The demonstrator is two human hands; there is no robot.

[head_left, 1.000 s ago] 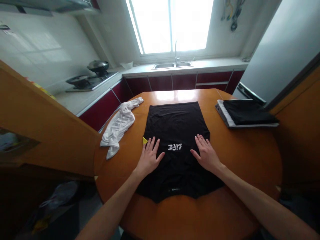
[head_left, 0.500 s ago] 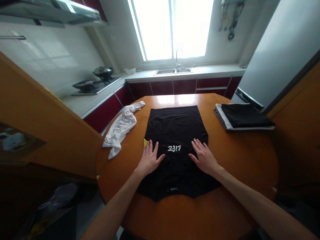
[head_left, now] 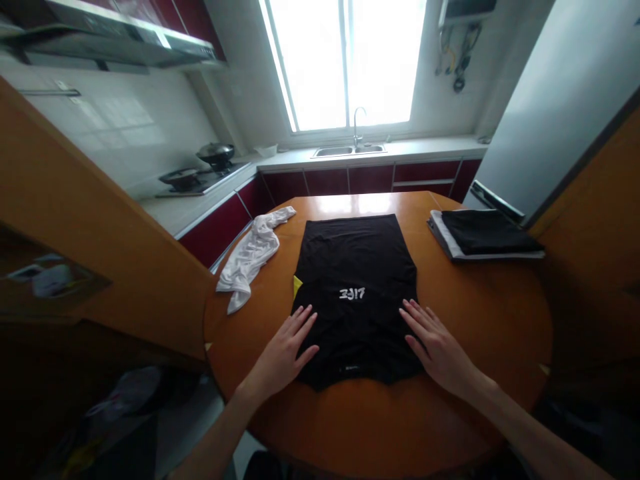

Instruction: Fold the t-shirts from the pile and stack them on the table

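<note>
A black shirt (head_left: 357, 260) lies spread on the wooden table (head_left: 480, 320), with white lettering upside down across its middle and its neckline towards me. A small yellow patch shows at its left edge. My left hand (head_left: 285, 350) rests at the shirt's near left side, fingers stretched out over the fabric. On the opposite side my right hand (head_left: 437, 343) has its fingers extended over the shirt's near right edge. Neither hand grips anything. Whether the palms press on the cloth or hover just above it, I cannot tell.
A crumpled white garment (head_left: 253, 253) lies at the table's left. Folded black, white and grey clothes (head_left: 487, 233) are stacked at the right. Beyond stand a counter with a sink (head_left: 345, 151), a stove with pans (head_left: 216, 153), and a fridge (head_left: 540, 100) at the right.
Both hands have moved towards me and farther apart, out to the shirt's sides. The shirt's near side corners now look drawn in under the hands. The view has shifted slightly.
</note>
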